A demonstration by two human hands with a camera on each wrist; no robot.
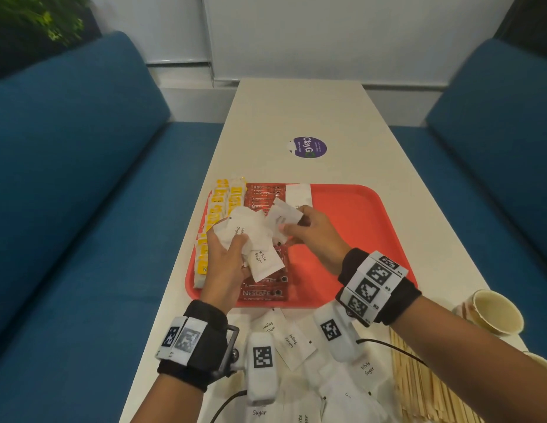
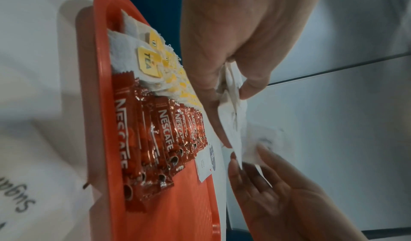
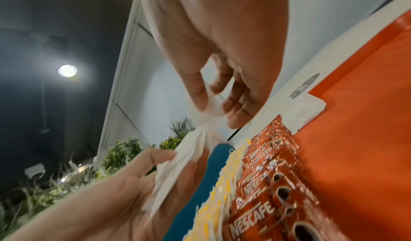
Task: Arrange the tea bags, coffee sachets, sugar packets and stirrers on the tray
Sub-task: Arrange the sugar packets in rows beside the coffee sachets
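Above the red tray (image 1: 351, 239), my left hand (image 1: 226, 264) grips a bunch of white sugar packets (image 1: 251, 236). My right hand (image 1: 309, 230) pinches one packet (image 1: 283, 216) at the top of that bunch between thumb and fingers; the pinch shows in the right wrist view (image 3: 211, 107). On the tray lie yellow-tagged tea bags (image 1: 220, 206) along the left edge, a row of red Nescafe coffee sachets (image 1: 263, 196) beside them, and one sugar packet (image 1: 298, 193) at the far edge. The left wrist view shows the sachets (image 2: 164, 139) and tea bags (image 2: 146, 63).
More sugar packets (image 1: 293, 340) lie loose on the white table (image 1: 296, 117) in front of the tray. Wooden stirrers (image 1: 418, 383) lie at the near right, with paper cups (image 1: 495, 312) beside them. Blue sofas (image 1: 83, 178) flank the table. A purple sticker (image 1: 309, 147) is farther back.
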